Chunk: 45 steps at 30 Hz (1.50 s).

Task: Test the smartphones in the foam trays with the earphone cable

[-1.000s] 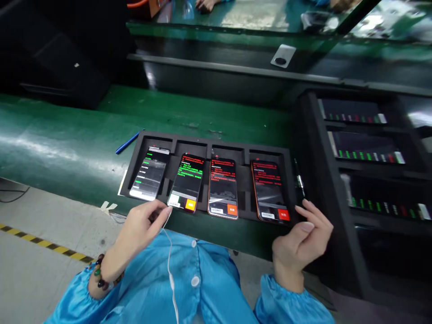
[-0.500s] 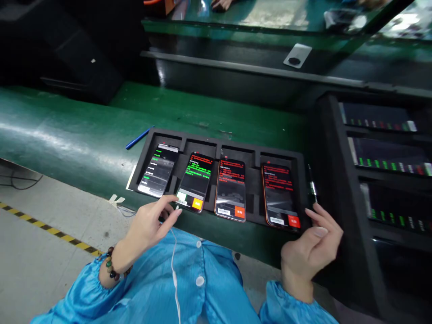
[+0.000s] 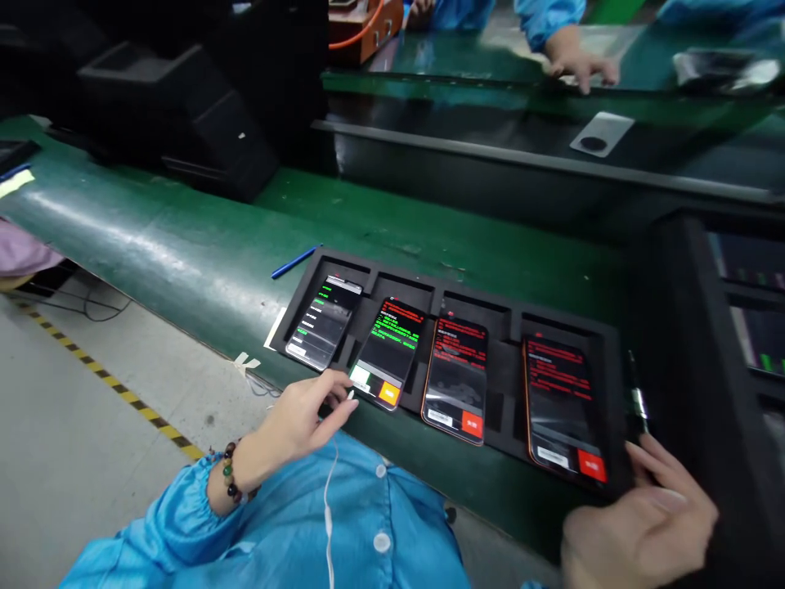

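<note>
A black foam tray point(image 3: 506, 409) holds several phones in its slots. My left hand point(image 3: 307, 417) is at the near edge, its index fingertip by the lit button of the second phone point(image 3: 389, 352), thumb held apart below. A white cord point(image 3: 328, 515) runs down from under this hand; whether the fingers hold it is unclear. The first phone point(image 3: 325, 323) shows a list; the third phone point(image 3: 455, 376) and fourth phone point(image 3: 561, 405) show red text. My right hand point(image 3: 650, 511) has fingers extended beside the tray's right corner, close to a slim pen-like tool point(image 3: 639, 401).
A blue pen point(image 3: 295, 262) lies beyond the tray's left end on the green bench point(image 3: 202, 221). Another tray of phones point(image 3: 680, 303) stands at right, black boxes point(image 3: 184, 114) at back left. Across the partition is another person's hand point(image 3: 580, 64).
The view has swung left, so the tray appears farther right and lower. Both hands keep nearly the same places by the phones. Another person's hand and sleeve have come into view at the back.
</note>
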### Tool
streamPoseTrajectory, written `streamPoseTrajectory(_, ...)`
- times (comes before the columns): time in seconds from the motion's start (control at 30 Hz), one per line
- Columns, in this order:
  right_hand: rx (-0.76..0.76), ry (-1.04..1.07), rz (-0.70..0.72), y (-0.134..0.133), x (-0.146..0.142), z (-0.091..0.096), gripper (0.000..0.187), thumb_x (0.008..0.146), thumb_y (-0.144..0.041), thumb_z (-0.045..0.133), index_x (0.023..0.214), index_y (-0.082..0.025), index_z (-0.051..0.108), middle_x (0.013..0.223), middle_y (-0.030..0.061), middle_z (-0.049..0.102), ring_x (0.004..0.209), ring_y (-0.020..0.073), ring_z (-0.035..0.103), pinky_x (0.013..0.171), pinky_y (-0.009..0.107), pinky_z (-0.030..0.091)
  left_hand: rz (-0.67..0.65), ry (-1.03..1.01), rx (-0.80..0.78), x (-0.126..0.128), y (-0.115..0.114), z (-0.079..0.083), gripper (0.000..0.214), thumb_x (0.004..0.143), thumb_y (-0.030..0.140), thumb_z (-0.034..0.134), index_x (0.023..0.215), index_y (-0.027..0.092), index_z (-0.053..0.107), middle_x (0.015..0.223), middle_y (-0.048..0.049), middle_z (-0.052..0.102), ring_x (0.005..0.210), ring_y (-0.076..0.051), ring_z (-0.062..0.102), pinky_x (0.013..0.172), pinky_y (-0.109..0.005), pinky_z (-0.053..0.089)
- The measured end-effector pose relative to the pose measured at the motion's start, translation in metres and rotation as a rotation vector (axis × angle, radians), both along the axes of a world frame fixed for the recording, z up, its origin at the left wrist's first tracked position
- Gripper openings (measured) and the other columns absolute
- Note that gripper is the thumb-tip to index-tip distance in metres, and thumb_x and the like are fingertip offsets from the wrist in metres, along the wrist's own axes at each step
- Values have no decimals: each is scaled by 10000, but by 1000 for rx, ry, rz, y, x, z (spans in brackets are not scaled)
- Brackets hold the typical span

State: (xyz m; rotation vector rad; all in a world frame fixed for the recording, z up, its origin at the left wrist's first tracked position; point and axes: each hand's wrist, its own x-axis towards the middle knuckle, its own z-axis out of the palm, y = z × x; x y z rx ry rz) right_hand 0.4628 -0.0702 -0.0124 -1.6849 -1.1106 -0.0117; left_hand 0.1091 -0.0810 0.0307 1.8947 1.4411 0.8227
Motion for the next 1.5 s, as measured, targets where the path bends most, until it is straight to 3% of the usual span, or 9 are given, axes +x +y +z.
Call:
streamPoseTrajectory(0.17, 19, -1, -4, 3, 0, 0, 659, 1147, -674, 389, 1162, -140, 774, 1349, 296, 765, 1313, 498, 739, 1094, 769, 585, -43, 60, 72, 2, 0, -3, 332, 1120, 291, 596, 1445, 227, 603, 1005, -41, 805, 859, -185, 787, 793, -289, 625)
streamPoseTrajectory(0.3, 37, -21, 19, 1, 2, -1, 573, 1159, -624, 397, 1176, -189, 769, 1349, 268, 772, 1320, 467, 741, 1110, 754, 579, -24, 42, 57, 4, 1, -4, 315, 1103, 251, 587, 1411, 211, 643, 970, -40, 798, 832, -174, 779, 798, -280, 631)
streamPoseTrajectory(0.93, -12, 17, 49, -4, 8, -5, 526, 1182, -549, 392, 1198, -144, 727, 1351, 240, 734, 1323, 390, 712, 1143, 668, 543, -50, 110, 182, 6, 8, -3, 341, 1077, 166, 595, 1403, 168, 698, 871, -21, 771, 735, -145, 740, 756, -249, 607)
streamPoseTrajectory(1.03, -9, 22, 48, -5, 8, -5, 530, 1180, -552, 393, 1221, -145, 730, 1366, 243, 731, 1326, 395, 710, 1143, 663, 542, -2, 57, 79, 9, 4, -1, 308, 1065, 213, 601, 1358, 197, 695, 906, -32, 792, 767, -158, 761, 772, -266, 621)
streamPoseTrajectory(1.13, 5, 23, 48, -4, 8, -5, 520, 1182, -537, 399, 1218, -138, 731, 1364, 248, 731, 1314, 394, 713, 1133, 658, 543, 170, -134, -154, 15, -3, 0, 143, 1055, 332, 664, 1136, 218, 633, 870, -26, 786, 754, -169, 772, 732, -271, 621)
streamPoseTrajectory(1.2, -1, 28, 50, -3, 8, -5, 514, 1185, -526, 397, 1204, -133, 728, 1357, 245, 731, 1314, 391, 711, 1130, 659, 541, 259, -335, -378, 19, -7, 1, 313, 1044, 490, 714, 993, 236, 537, 808, -23, 773, 713, -180, 767, 693, -280, 618)
streamPoseTrajectory(1.33, -1, 31, 57, -5, 7, -5, 498, 1186, -507, 390, 1194, -139, 724, 1333, 232, 728, 1297, 381, 707, 1130, 660, 536, 242, -635, -796, 22, -6, 2, 602, 926, 768, 780, 944, 227, 518, 791, -49, 776, 694, -199, 754, 718, -334, 631)
streamPoseTrajectory(1.4, 8, -20, 60, -8, 6, -1, 479, 1186, -479, 390, 1196, -140, 729, 1323, 234, 728, 1288, 385, 703, 1122, 656, 535, 242, -700, -881, 22, -1, 4, 642, 880, 792, 815, 939, 208, 556, 828, -60, 773, 707, -186, 735, 723, -327, 613)
streamPoseTrajectory(1.5, 41, -145, 157, -8, 1, 17, 422, 1174, -451, 430, 1212, -161, 734, 1297, 221, 735, 1261, 383, 705, 1090, 630, 548, 236, -757, -932, 24, 5, 7, 666, 829, 790, 863, 927, 187, 599, 722, 10, 649, 575, -104, 552, 554, -232, 452)
